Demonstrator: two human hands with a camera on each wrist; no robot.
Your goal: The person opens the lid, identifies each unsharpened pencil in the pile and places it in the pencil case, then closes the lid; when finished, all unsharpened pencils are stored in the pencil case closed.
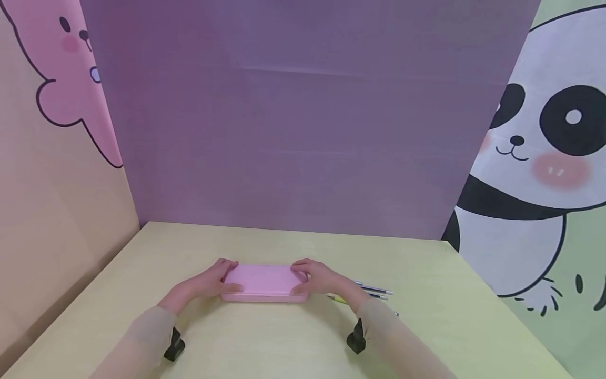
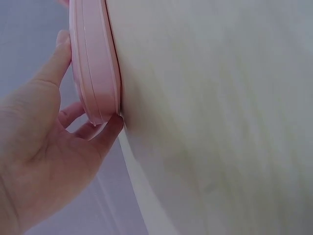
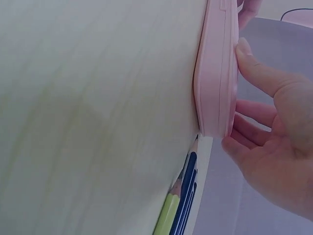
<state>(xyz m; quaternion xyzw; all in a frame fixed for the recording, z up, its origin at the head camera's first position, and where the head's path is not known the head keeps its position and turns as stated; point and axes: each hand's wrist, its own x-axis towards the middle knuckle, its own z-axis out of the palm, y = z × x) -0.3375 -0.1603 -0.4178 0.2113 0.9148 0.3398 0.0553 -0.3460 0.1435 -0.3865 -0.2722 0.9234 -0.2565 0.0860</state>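
A pink pencil case (image 1: 264,281) with rounded corners lies flat on the table, its lid closed. My left hand (image 1: 215,279) grips the left end, and my right hand (image 1: 319,277) grips the right end. In the left wrist view, the thumb lies on the lid's edge of the case (image 2: 98,58) while the fingers curl about its end. The right wrist view has the same hold on the other end of the case (image 3: 215,78). Just right of the case lie a yellow-green pencil (image 3: 168,213) and several dark blue pencils (image 3: 186,191), partly hidden by my right arm in the head view.
The pale wooden table (image 1: 260,342) ends at a purple backdrop (image 1: 303,131). A wall with a pink cartoon figure (image 1: 61,68) stands at the left, a panda picture (image 1: 544,158) at the right. Each wrist bears a small black device (image 1: 356,337).
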